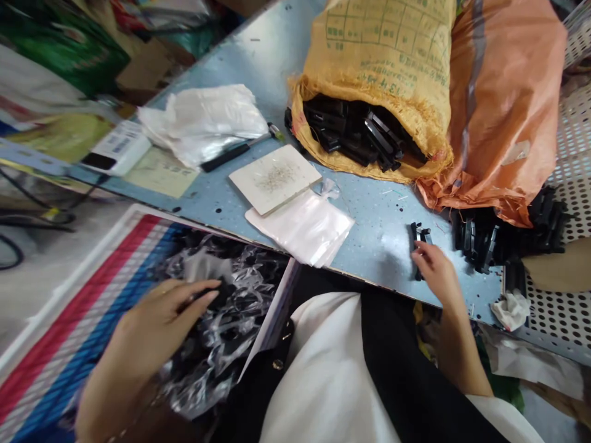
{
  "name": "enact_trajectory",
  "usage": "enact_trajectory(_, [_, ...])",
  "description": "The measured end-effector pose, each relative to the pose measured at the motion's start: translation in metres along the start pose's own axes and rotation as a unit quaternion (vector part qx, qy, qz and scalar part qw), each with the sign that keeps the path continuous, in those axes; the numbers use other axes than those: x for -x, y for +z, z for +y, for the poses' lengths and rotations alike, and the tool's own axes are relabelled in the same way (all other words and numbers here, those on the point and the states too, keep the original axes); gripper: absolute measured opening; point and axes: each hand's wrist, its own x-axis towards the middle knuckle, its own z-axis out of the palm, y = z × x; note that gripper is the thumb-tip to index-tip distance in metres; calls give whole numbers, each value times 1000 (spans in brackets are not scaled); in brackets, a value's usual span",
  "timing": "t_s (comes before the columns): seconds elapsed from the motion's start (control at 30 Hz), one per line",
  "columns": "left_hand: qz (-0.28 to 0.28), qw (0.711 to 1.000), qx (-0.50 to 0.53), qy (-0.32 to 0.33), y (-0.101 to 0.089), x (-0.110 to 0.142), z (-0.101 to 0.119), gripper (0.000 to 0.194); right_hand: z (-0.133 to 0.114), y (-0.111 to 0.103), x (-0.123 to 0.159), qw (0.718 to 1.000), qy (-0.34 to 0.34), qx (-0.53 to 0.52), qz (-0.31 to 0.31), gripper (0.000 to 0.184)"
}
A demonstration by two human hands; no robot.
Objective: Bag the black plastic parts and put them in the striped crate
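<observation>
My left hand reaches down into a striped woven bag full of clear-wrapped black parts; its fingers lie stretched out flat over the wrapped pieces. My right hand rests on the blue table near its front edge, fingers curled over a small stack of black plastic parts. A stack of clear plastic bags lies between the two hands.
A yellow sack full of black parts lies open at the back, an orange sack beside it. More black parts are heaped at right by a perforated panel. A white tile, pen, crumpled plastic.
</observation>
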Motion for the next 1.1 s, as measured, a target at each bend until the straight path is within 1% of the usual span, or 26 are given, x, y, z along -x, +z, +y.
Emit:
enact_trajectory(0.03, [17, 999, -27, -18, 7, -2, -14, 25, 13, -13, -3, 996, 32, 84, 25, 43])
enact_trajectory(0.07, [33, 998, -42, -29, 17, -5, -23, 26, 24, -22, -5, 984, 65, 161, 33, 44])
enact_trajectory(0.1, [43, 998, -42, -32, 30, -10, -24, 27, 32, -28, -7, 969, 95, 226, 28, 44])
enact_trajectory(0.13, [48, 998, -26, -28, 45, -17, -18, 28, 39, -31, -7, 954, 120, 273, 13, 44])
enact_trajectory(0.17, [46, 999, -1, -14, 61, -25, -6, 28, 44, -31, -8, 944, 137, 301, -9, 43])
enact_trajectory(0.2, [39, 999, 28, 6, 77, -35, 11, 27, 46, -30, -7, 937, 147, 315, -30, 41])
enact_trajectory(0.27, [33, 995, 80, 58, 107, -55, 50, 24, 49, -24, -7, 936, 148, 314, -54, 36])
enact_trajectory(0.33, [33, 991, 83, 99, 132, -74, 85, 20, 50, -18, -6, 949, 139, 280, -51, 31])
enact_trajectory(0.4, [21, 991, 64, 118, 148, -91, 105, 17, 50, -14, -4, 972, 133, 185, -51, 30])
enact_trajectory(0.47, [-7, 990, 83, 118, 154, -105, 108, 18, 47, -8, -1, 988, 137, 37, -65, 34])
enact_trajectory(0.5, [-24, 987, 114, 113, 153, -110, 105, 20, 43, -4, 1, 987, 139, -41, -76, 35])
enact_trajectory(0.57, [-49, 977, 188, 89, 149, -119, 97, 18, 30, 9, 4, 968, 135, -181, -107, 34])
enact_trajectory(0.6, [-60, 971, 220, 69, 145, -123, 93, 18, 22, 17, 5, 953, 133, -241, -127, 30])
enact_trajectory(0.67, [-84, 959, 271, 11, 138, -128, 87, 24, 4, 36, 6, 911, 138, -345, -179, 22])
enact_trajectory(0.77, [-138, 926, 343, -71, 131, -132, 86, 28, -20, 66, 6, 827, 167, -462, -275, 25])
enact_trajectory(0.83, [-151, 913, 365, -96, 130, -134, 87, 24, -31, 85, 5, 773, 187, -514, -323, 29])
enact_trajectory(0.9, [-133, 917, 360, -106, 131, -134, 89, 21, -37, 101, 3, 728, 211, -552, -348, 26])
enact_trajectory(1.0, [-83, 919, 369, -110, 132, -131, 90, 20, -40, 119, -3, 665, 256, -586, -387, 22])
enact_trajectory(1.03, [-61, 922, 371, -98, 132, -129, 89, 17, -40, 124, -5, 644, 269, -595, -399, 23])
enact_trajectory(1.1, [-12, 942, 333, -39, 131, -123, 88, 6, -39, 128, -8, 604, 287, -613, -421, 26])
